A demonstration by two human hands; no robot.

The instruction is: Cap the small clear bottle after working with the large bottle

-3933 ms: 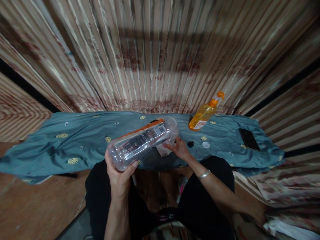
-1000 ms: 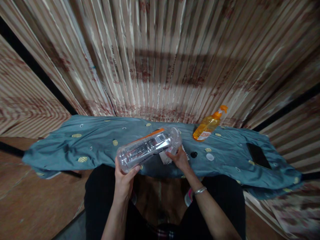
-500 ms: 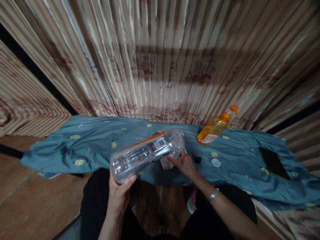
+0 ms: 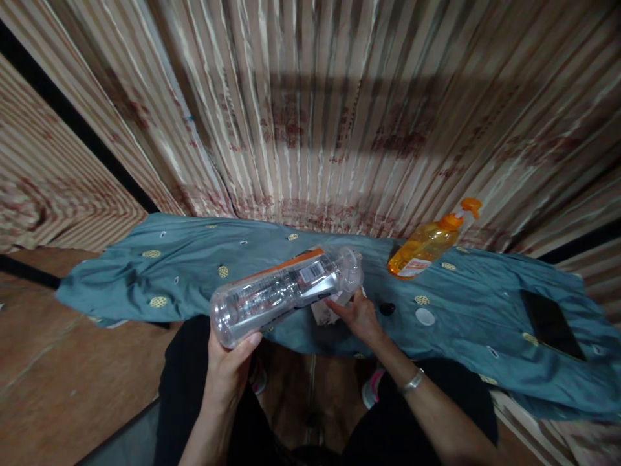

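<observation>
My left hand [image 4: 227,362] grips the base of a clear plastic bottle [image 4: 286,291] with an orange and silver label. The bottle lies tilted, its neck pointing away and to the right above the table. Just under the neck, my right hand [image 4: 358,315] rests on a small white packet [image 4: 324,313] that lies on the blue cloth [image 4: 194,272]; its fingers are curled around the packet's edge. A silver bracelet [image 4: 410,382] sits on my right wrist.
An orange pump bottle [image 4: 429,243] leans at the back right of the cloth. A small black cap [image 4: 387,309] and a white cap [image 4: 425,316] lie near my right hand. A dark phone [image 4: 550,323] lies at the far right. Striped curtains hang behind.
The view has shifted slightly. Both hands and the clear bottle keep the same pose; the right hand stays at the white packet.
</observation>
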